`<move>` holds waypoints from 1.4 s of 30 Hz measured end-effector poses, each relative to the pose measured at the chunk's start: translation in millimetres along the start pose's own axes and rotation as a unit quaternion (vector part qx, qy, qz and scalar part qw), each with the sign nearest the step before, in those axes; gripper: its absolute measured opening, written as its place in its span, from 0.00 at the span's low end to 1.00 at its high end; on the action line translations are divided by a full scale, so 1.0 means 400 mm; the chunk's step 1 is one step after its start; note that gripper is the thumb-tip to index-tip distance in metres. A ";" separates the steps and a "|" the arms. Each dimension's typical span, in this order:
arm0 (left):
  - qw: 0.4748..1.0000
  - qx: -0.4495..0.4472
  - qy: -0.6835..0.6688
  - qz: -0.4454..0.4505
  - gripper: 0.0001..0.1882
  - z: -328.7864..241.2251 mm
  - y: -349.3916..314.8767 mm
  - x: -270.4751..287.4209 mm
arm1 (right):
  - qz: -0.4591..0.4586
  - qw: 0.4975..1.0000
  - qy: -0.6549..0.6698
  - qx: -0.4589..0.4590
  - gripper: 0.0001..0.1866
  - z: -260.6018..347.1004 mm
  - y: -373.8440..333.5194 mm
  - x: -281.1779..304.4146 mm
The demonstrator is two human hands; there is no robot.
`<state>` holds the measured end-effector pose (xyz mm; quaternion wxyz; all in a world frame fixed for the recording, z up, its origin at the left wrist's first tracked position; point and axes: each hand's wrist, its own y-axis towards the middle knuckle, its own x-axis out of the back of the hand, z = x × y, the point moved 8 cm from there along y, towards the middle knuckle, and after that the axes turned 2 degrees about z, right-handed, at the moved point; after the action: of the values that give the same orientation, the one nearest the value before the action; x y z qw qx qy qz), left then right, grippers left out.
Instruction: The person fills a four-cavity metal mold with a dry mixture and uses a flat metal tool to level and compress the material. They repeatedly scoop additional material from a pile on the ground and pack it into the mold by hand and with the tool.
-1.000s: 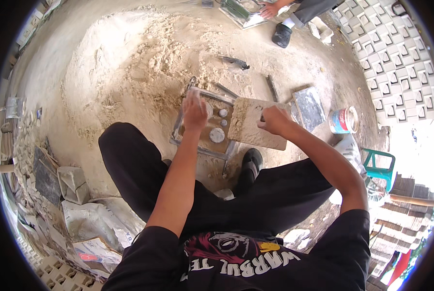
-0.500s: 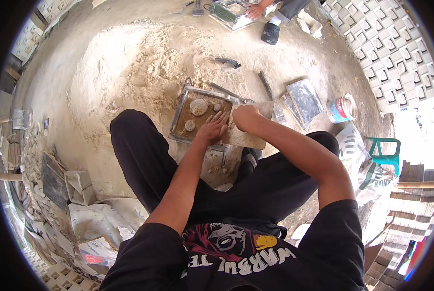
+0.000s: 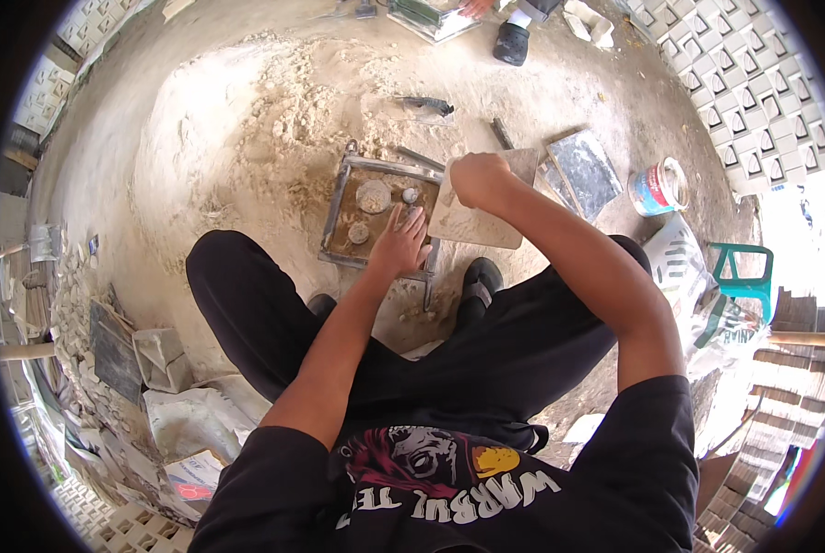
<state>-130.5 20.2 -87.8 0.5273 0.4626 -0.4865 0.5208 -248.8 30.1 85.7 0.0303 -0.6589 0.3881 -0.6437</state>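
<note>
Between my knees a rectangular metal mould frame [image 3: 332, 217] lies on the ground, with brown sandy material inside. Set in it are a large round pale disc [image 3: 374, 195] and two smaller round pieces, one being a grey knob [image 3: 411, 195]. My left hand [image 3: 400, 244] lies with fingers stretched out over the frame's right part, palm down. Just right of the frame, my right hand [image 3: 480, 181] is closed on a flat, dusty rectangular float [image 3: 486, 226]. The float's grip is hidden by my fist, and its plate overlaps the frame's right edge.
Loose sandy powder [image 3: 293, 120] spreads beyond the frame. Bars and a dark tool [image 3: 428, 104] lie there. To the right are a dark slab [image 3: 586, 175], a bucket [image 3: 657, 189] and a green stool [image 3: 744, 272]. A co-worker's hand [image 3: 475, 7] and shoe [image 3: 511, 43] show at the far edge.
My right hand has moved right and away from me with the float, off most of the frame's right side. My left hand stays over the frame, slightly shifted. The view has tilted a little.
</note>
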 end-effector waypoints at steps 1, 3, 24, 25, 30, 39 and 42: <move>1.000 -0.013 -0.001 0.018 0.31 0.003 0.018 -0.003 | -0.004 1.000 0.003 -0.001 0.13 -0.006 0.003 0.011; 0.998 -0.036 -0.002 0.052 0.31 0.014 0.062 -0.006 | -0.001 1.000 0.030 -0.008 0.14 -0.025 0.011 0.025; 0.997 -0.051 -0.062 -0.017 0.25 0.059 0.081 -0.009 | 0.008 0.987 0.091 -0.131 0.15 -0.180 0.059 0.019; 0.995 -0.069 -0.076 0.012 0.25 0.054 0.062 -0.023 | 0.009 0.988 0.089 -0.129 0.15 -0.179 0.065 0.015; 0.978 -0.141 -0.142 0.062 0.24 0.005 -0.004 0.009 | 0.009 0.988 0.082 -0.127 0.15 -0.174 0.092 0.011; 0.960 -0.193 -0.199 0.044 0.19 -0.017 -0.053 0.032 | 0.016 0.989 0.093 -0.114 0.16 -0.114 0.113 0.035; 0.956 -0.134 -0.232 -0.119 0.18 0.057 -0.054 0.054 | -0.003 0.991 0.095 -0.096 0.15 -0.093 0.124 0.042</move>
<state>-110.0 -1.1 -63.6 0.5152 0.5504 -0.6025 0.2620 -306.9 3.3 79.3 -0.0716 -0.5960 0.4471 -0.6632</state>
